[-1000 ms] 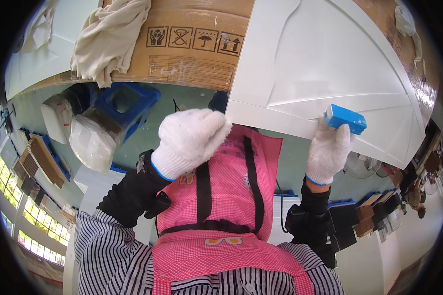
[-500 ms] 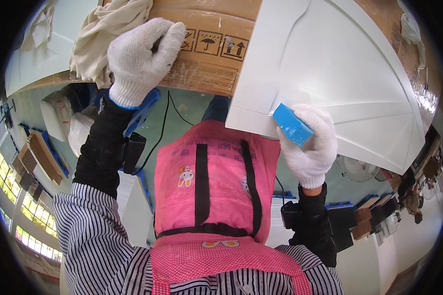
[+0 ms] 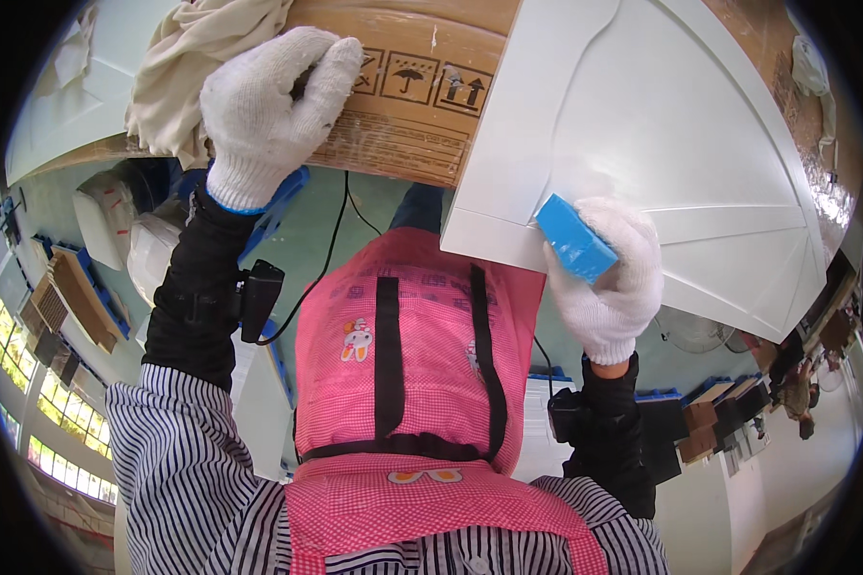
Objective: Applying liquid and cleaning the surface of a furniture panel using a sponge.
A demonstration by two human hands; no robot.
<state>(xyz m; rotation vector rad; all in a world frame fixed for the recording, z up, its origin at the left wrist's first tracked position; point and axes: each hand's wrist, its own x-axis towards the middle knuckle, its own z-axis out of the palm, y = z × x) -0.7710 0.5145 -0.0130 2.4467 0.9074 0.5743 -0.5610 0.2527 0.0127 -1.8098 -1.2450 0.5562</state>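
My right hand, in a white knit glove, grips a blue sanding block between thumb and fingers. The block is at the near left part of a white panel with raised moulding lines, by its near edge; whether its underside touches the panel is hidden. My left hand, gloved too, is held over the cardboard with its fingers curled and the thumb brought up to them. What is inside that pinch, if anything, cannot be seen. A crumpled cream cloth lies beside it, partly behind the glove.
Another white panel lies at the far left. A black cable hangs below the cardboard's near edge. A floor fan shows under the white panel at right. Stacked boards stand at left; a person is in the far right background.
My right hand and the blue block have shifted slightly to the right. My left hand keeps its curled pose, a little further left and higher.
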